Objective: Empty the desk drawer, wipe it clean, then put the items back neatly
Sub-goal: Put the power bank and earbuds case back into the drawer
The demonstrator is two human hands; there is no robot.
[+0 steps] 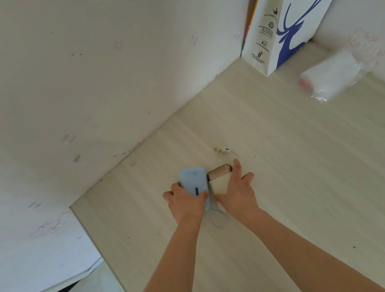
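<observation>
- My judgement is that I am in the emptying step: two drawer items are down on the pale wood-grain counter [295,179], and the drawer itself is out of view, so I cannot tell how much is left inside it.
- My left hand [187,202] sits just below the middle of the frame, fingers curled round the lower end of the flat pale-blue rounded power bank [194,184], thumb on its right edge near the dark indicator strip.
- My right hand [239,190] lies just beside it, fingers spread and mostly straight, pressing on the cream-coloured device with a rose-gold metallic end [219,179]; I would call it flat on the thing, not gripping it.
- The two devices touch side by side, blue on the left, cream on the right.
- A thin white cable with a small white plug [224,151] runs from above the cream device, and a loop of it shows below my hands.
- Next, I judge, comes letting go of both and going back for more, taking care the loose cable does not drag the cream device along.
- In the upper right of the frame stand a white paper bag with a blue deer print [305,17] and a clear plastic packet of white tissues [330,75], well apart from my hands.
</observation>
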